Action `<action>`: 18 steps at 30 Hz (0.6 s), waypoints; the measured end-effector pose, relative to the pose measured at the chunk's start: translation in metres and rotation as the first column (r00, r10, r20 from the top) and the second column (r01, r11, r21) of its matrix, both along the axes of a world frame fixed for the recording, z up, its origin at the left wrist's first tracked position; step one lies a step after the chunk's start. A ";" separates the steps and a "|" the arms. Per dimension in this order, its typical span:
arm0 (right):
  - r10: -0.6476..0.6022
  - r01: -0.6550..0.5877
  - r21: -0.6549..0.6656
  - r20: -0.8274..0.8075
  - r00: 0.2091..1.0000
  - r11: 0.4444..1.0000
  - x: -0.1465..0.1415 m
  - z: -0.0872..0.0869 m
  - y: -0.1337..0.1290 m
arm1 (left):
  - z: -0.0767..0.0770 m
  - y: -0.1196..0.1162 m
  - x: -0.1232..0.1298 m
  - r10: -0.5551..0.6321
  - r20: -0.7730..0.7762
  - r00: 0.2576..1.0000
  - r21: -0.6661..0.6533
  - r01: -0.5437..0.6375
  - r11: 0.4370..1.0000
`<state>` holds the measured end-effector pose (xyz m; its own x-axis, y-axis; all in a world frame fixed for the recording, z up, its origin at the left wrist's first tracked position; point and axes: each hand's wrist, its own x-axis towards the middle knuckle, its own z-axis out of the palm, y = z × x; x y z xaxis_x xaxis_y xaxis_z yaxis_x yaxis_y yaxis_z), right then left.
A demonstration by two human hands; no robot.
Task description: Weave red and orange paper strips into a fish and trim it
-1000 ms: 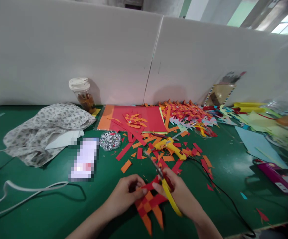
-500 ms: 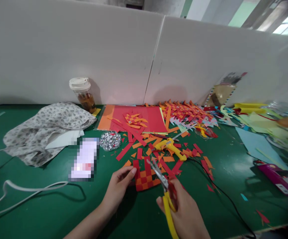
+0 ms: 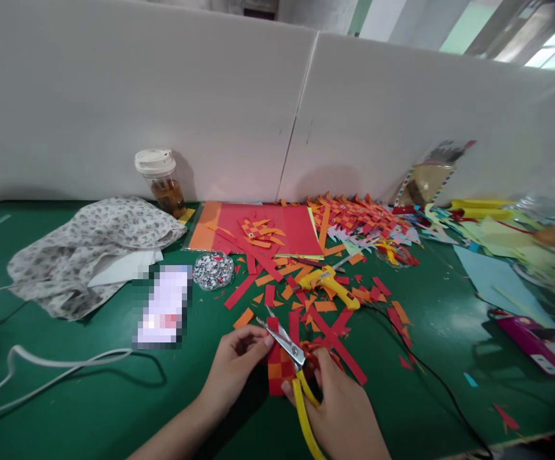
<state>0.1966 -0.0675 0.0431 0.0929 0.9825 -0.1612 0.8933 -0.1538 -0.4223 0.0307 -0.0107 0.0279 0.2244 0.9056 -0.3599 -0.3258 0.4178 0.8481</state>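
My left hand (image 3: 239,362) pinches the left edge of a woven red and orange paper piece (image 3: 277,370), whose loose strips point away from me. Scissors with yellow handles (image 3: 301,409) are in my right hand (image 3: 337,399). Their blades stand apart around a red strip at the upper left of the woven piece, close to my left fingertips. Part of the weave is hidden behind the scissors and my right fingers. Just beyond lie red and orange paper scraps (image 3: 270,295) and a yellow glue gun (image 3: 327,283).
A phone (image 3: 163,306), a patterned cloth (image 3: 95,249) and a lidded drink cup (image 3: 162,185) stand left. A round container of googly eyes (image 3: 212,271) is near the paper sheets (image 3: 301,223). Woven fish (image 3: 358,214) pile up behind. The glue gun's black cord (image 3: 430,364) runs right.
The scissors have moved left, and their blades now straddle a red strip. The woven piece has turned and shifted slightly toward me.
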 end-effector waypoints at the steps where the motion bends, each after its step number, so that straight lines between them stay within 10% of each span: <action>1: 0.001 -0.001 -0.012 -0.014 1.000 1.000 -0.001 0.000 0.000 | 0.000 0.000 0.000 -0.004 0.001 1.000 0.004 0.004 1.000; 18: -0.018 0.018 -0.003 -0.110 0.994 1.000 0.001 -0.005 -0.001 | -0.001 0.000 -0.001 -0.002 0.029 1.000 -0.002 0.002 1.000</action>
<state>0.1973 -0.0687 0.0380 0.0926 0.9805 -0.1735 0.8387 -0.1707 -0.5171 0.0299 -0.0109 0.0273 0.2369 0.9044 -0.3549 -0.3491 0.4202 0.8376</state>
